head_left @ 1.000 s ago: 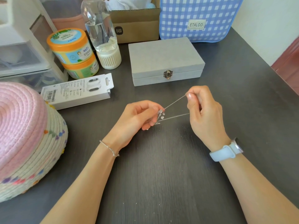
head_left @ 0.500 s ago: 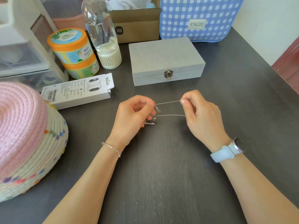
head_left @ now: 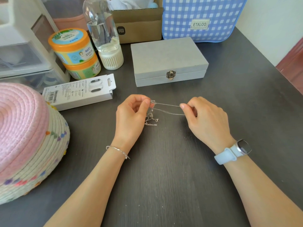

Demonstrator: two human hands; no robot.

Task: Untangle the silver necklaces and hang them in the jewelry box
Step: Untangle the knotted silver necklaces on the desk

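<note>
Thin silver necklaces (head_left: pixel 165 104) stretch as two fine strands between my hands, just above the dark table. My left hand (head_left: pixel 132 116) pinches their tangled end between thumb and forefinger. A loose knot of chain with a clasp (head_left: pixel 151 120) dangles below that pinch onto the table. My right hand (head_left: pixel 205 119) pinches the other end of the strands, fingers curled. The grey jewelry box (head_left: pixel 167 58) stands beyond my hands, lid down and its brass latch (head_left: pixel 171 74) fastened.
A pink and cream woven basket (head_left: pixel 24 136) fills the left. A white carton (head_left: pixel 78 92), two stacked orange-lidded jars (head_left: pixel 73 51), a clear bottle (head_left: pixel 105 35), a cardboard box (head_left: pixel 139 25) and a blue checked bag (head_left: pixel 203 17) line the back. The table edge runs at right.
The strands have gone from slanting up to my right hand to nearly level. My right hand has dropped lower, and more loose chain now hangs below my left fingers.
</note>
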